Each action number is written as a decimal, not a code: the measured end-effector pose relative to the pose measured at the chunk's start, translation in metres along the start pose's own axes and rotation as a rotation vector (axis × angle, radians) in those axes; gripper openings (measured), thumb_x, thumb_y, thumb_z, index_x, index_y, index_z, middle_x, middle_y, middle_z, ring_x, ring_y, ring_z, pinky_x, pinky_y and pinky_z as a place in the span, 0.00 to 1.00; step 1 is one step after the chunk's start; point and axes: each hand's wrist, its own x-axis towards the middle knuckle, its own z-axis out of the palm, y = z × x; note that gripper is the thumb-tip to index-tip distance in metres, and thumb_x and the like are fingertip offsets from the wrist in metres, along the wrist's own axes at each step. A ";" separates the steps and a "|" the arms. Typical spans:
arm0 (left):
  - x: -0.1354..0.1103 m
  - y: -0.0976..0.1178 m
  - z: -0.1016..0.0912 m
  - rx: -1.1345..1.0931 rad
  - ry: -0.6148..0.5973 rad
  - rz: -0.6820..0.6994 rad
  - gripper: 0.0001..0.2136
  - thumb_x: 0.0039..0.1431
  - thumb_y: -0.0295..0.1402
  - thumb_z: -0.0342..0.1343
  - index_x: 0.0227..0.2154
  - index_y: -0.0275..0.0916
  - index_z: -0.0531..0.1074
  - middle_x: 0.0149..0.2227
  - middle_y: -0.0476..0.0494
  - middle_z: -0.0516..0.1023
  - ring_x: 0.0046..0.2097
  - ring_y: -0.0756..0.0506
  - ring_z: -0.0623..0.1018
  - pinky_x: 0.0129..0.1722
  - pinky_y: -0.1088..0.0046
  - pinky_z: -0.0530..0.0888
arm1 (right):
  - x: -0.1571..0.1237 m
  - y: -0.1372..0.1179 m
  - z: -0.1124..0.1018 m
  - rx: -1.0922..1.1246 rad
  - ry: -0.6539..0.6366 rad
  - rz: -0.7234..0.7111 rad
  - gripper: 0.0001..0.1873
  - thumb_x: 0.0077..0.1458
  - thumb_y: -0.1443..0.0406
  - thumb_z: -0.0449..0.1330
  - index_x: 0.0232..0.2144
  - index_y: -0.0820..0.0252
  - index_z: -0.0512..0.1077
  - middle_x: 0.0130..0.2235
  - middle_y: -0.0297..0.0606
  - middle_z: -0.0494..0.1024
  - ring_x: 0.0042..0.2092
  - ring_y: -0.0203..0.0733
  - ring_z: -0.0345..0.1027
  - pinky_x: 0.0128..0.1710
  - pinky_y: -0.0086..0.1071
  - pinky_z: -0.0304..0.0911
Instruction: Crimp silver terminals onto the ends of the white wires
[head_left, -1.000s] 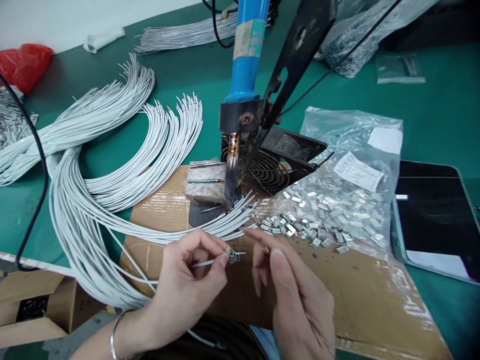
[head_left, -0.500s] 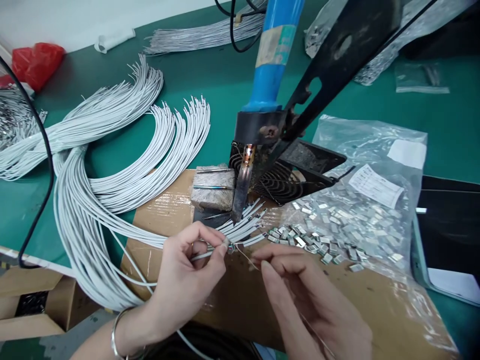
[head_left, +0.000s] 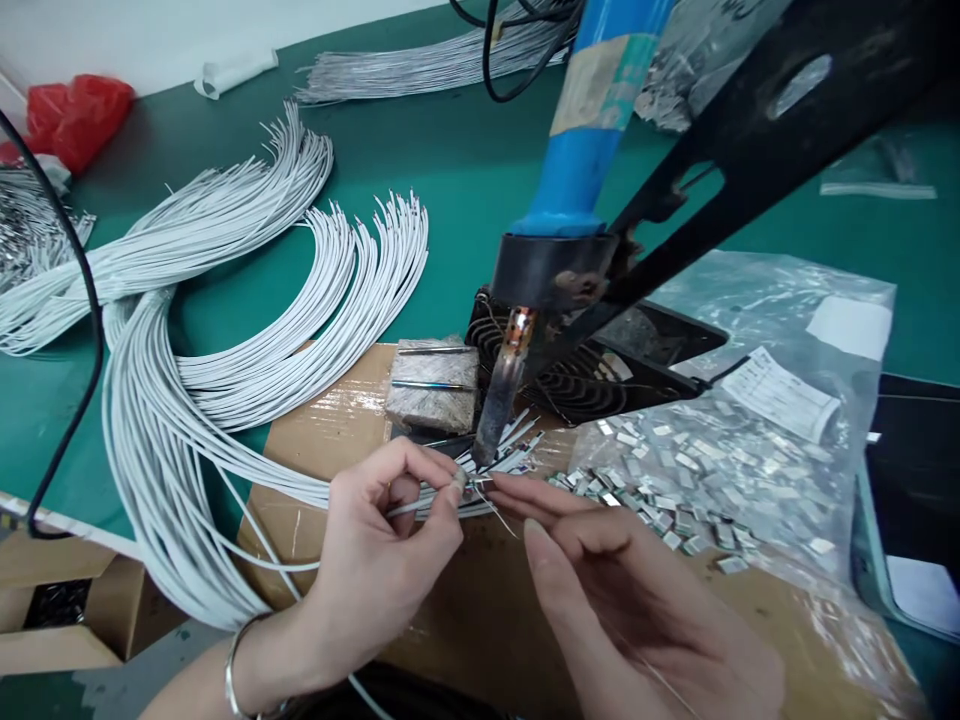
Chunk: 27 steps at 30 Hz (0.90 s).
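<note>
My left hand (head_left: 382,555) pinches a single white wire (head_left: 409,508) between thumb and forefinger, and a small metal connector (head_left: 471,486) sits on the wire's end. My right hand (head_left: 637,600) reaches in from the right. Its fingertips touch the connector and hold a thin solder strand (head_left: 501,520). Both hands are just below the tip (head_left: 491,435) of a blue-handled soldering iron (head_left: 592,130), which is clamped in a black stand arm (head_left: 757,150). The connector lies a short way under the tip, and I cannot tell whether they touch.
Bundles of white wires (head_left: 225,380) curve across the green table (head_left: 420,140) and onto a cardboard sheet (head_left: 330,430). A grey block (head_left: 433,385), a black fan (head_left: 600,375) and a plastic bag of metal shells (head_left: 720,450) surround the iron. A dark screen (head_left: 919,470) lies right, a box (head_left: 45,610) lower left.
Both hands have risen towards the iron's tip with the wire end. My right fingertips have closed in on the connector, and the view has moved nearer.
</note>
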 end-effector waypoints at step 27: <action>0.002 0.004 0.004 0.162 0.059 0.059 0.06 0.56 0.27 0.62 0.26 0.39 0.72 0.34 0.46 0.80 0.21 0.55 0.61 0.19 0.77 0.57 | 0.011 0.003 -0.001 0.045 -0.018 -0.061 0.12 0.63 0.68 0.65 0.27 0.54 0.72 0.44 0.38 0.88 0.46 0.42 0.85 0.47 0.26 0.79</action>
